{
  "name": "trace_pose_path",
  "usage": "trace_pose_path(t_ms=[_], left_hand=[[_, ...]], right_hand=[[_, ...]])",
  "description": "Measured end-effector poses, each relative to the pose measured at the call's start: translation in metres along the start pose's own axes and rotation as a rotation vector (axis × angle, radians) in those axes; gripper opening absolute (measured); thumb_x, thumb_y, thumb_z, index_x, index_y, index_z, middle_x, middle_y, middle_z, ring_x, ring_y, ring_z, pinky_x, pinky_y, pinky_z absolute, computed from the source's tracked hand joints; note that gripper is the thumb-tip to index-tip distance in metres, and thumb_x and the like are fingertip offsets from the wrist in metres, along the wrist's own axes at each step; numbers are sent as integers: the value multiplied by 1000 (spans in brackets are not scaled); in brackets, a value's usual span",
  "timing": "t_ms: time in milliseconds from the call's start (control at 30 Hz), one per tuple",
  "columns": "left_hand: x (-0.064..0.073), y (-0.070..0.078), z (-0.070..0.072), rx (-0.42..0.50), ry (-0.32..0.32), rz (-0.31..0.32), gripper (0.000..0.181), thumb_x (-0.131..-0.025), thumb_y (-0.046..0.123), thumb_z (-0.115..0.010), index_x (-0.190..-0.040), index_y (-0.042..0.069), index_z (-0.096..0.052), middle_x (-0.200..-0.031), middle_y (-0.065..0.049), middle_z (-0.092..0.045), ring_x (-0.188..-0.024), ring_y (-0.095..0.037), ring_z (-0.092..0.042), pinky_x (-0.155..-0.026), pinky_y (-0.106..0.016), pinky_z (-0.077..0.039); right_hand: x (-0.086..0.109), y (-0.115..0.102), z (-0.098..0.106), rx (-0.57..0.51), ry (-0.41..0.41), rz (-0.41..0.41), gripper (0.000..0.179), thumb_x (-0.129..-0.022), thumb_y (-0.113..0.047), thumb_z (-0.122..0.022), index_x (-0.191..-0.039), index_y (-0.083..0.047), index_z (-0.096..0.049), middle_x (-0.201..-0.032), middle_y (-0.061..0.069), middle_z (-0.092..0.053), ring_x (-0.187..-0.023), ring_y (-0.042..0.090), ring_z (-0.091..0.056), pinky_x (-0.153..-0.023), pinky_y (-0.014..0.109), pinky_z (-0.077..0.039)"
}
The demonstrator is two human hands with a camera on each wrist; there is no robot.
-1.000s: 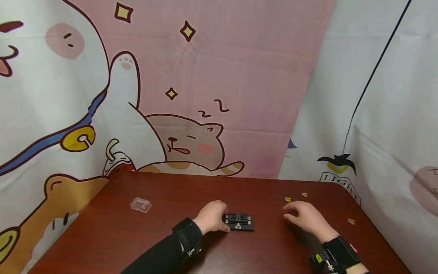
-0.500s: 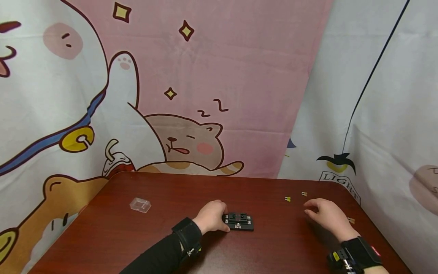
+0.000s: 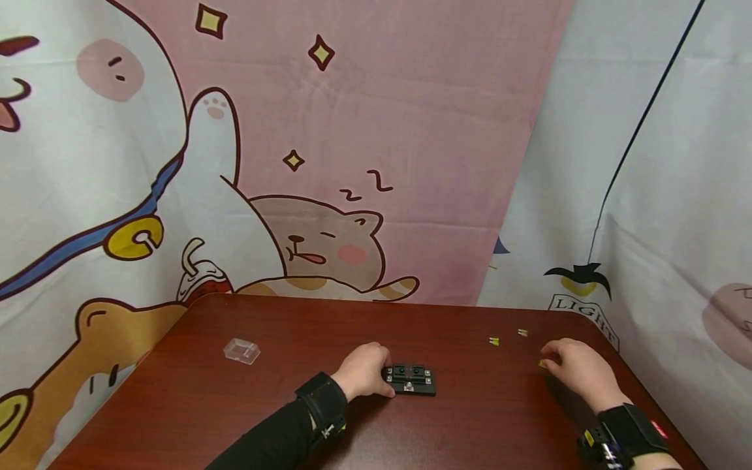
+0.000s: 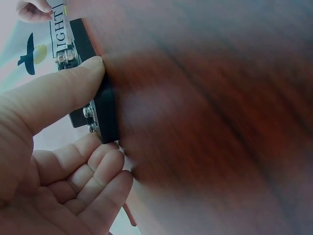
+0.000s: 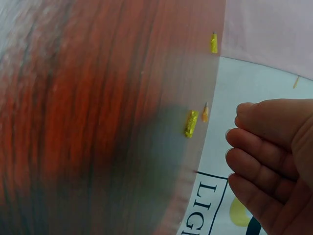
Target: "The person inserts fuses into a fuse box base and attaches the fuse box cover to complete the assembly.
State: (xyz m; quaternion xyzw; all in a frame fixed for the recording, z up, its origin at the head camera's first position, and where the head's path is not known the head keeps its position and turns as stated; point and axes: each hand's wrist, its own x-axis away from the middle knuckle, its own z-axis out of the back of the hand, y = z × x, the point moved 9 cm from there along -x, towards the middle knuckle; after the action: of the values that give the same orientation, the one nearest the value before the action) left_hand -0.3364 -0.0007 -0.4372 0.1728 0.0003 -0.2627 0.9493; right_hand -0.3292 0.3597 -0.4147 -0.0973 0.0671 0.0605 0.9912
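Observation:
My left hand holds a small black fuse block on the table by its left end. In the left wrist view the thumb presses the side of the block's base, and the other fingers curl at its end. Metal screw terminals show on the block. My right hand hovers over the right of the table, fingers slightly bent, nothing visible between them in the right wrist view. A yellow blade fuse lies just beyond its fingertips. Further left is another yellow fuse; a pale one sits behind.
A clear plastic box stands at the back left of the brown table. Behind the table hangs a printed cartoon curtain. The table's right edge runs beside the right wrist.
My right hand has moved right from beside the yellow fuse. A small yellowish piece now shows at its fingertips, and the pale fuse at far right is now hidden. The left hand and block stay.

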Motion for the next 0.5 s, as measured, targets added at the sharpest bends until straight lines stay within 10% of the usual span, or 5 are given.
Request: trace_pose_path(t_ms=[500], left_hand=[[1,1,1,-12,8,-14,41,-60,34,-95,-81,12,-67,-74,8,-50,-66,-8,-47,-63,-26,-42]], right_hand=[[-7,6,-14,76,-32,23,11,-80,-8,-78,-88,-5,-73,-89,11,-68,-84,32,-62,-78,54,-49]])
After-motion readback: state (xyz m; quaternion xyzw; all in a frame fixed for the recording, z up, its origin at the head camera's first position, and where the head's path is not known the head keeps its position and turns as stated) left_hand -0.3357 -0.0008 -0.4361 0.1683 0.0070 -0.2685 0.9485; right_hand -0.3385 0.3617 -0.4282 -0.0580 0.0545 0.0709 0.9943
